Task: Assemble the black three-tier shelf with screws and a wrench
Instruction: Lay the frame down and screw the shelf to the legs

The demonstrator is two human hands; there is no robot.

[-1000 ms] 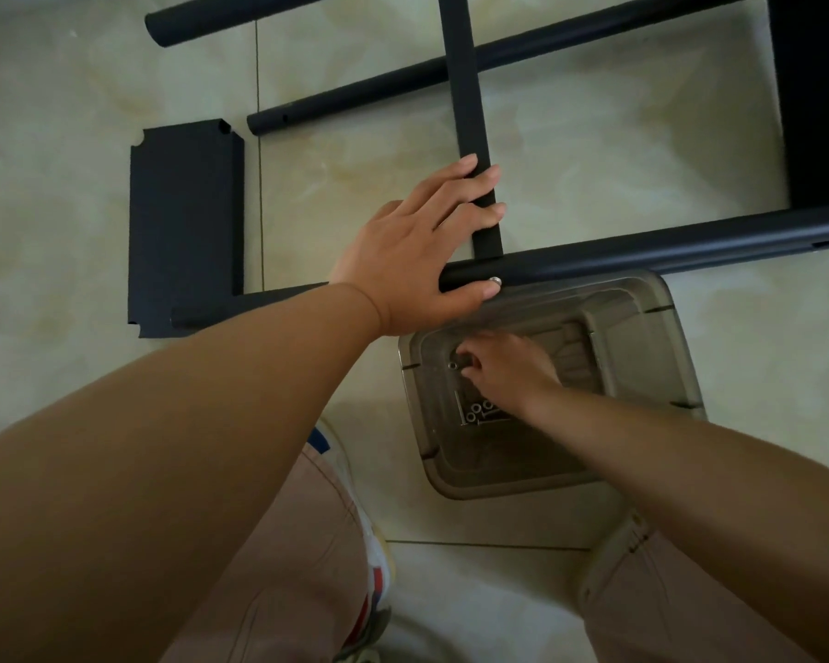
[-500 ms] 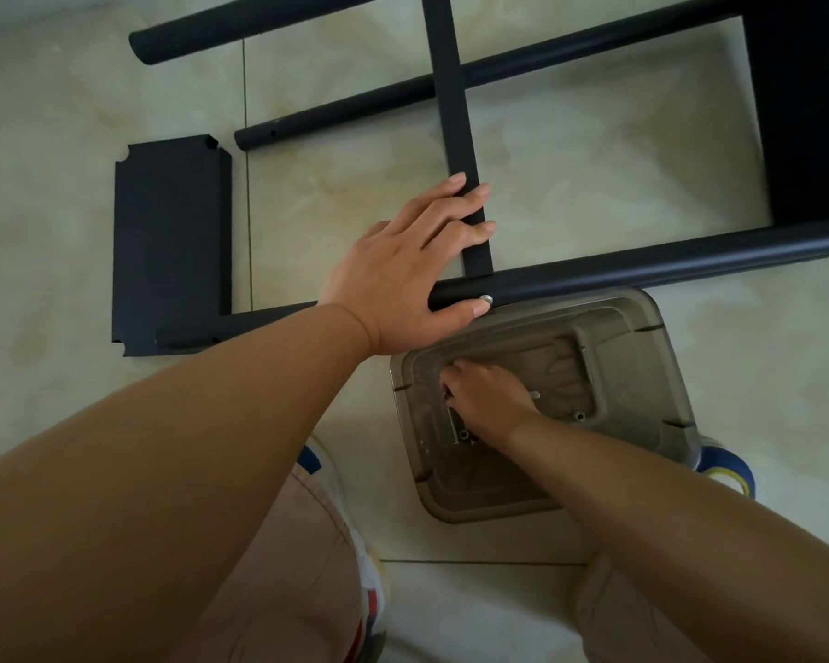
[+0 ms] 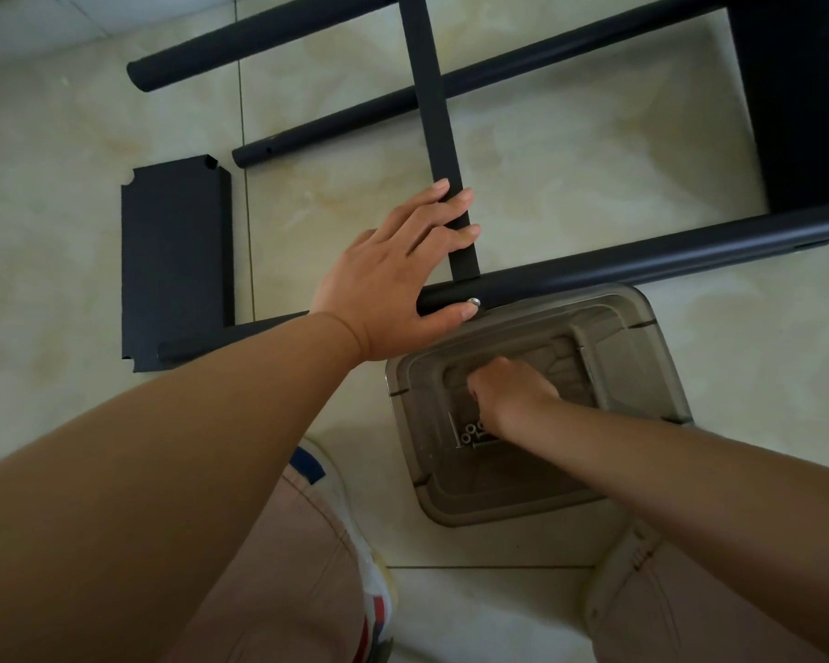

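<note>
Two hands busy, your left hand [image 3: 393, 284] flat on crossbar [image 3: 434, 117] and tube [image 3: 642, 260], fingers straight, your right hand [image 3: 510, 392] in bin [image 3: 652, 356] by screws [image 3: 472, 430], grip unclear

Bare floor [image 3: 594, 184] lies open at one o'clock, boxed in by the crossbar [image 3: 434, 112] and the near tube [image 3: 642, 260]. At five o'clock the plastic bin [image 3: 642, 337] hugs that tube; the right hand [image 3: 513, 390] fills its middle, hard by the screws [image 3: 472, 430].

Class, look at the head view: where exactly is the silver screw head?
The silver screw head sits in the near black tube, centre frame, below the flat crossbar, beside the left hand thumb.
</note>
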